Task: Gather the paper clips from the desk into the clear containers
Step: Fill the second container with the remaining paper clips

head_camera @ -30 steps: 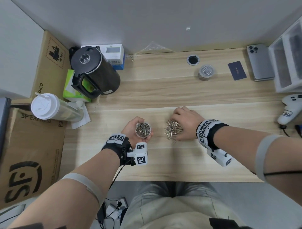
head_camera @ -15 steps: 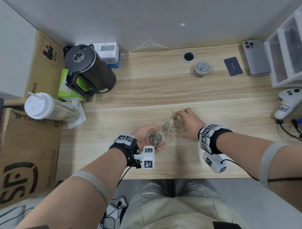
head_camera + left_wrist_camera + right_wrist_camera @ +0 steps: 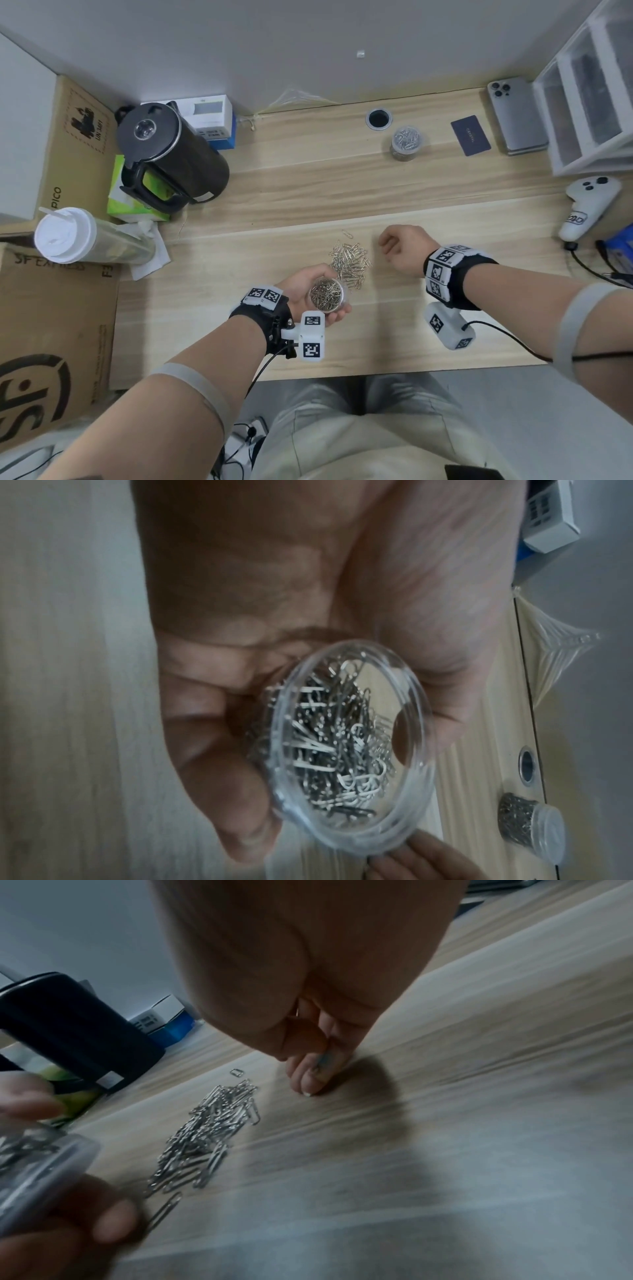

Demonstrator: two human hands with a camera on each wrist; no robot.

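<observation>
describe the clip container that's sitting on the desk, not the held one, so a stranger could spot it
Start at the round cable hole near the desk's back edge. Just right of it, before the dark blue card, stands a small clear container full of paper clips. Unlike its twin, no hand holds it.

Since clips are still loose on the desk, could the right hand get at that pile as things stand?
Probably yes: the right hand sits just beside the pile of paper clips, with only bare desk between them.

Bare forearms, black wristbands (image 3: 263,315) bearing white marker-printed blocks, white camera modules (image 3: 311,337) with black cables, grey bands (image 3: 191,383) near the elbows, beige trousers (image 3: 359,442).
</observation>
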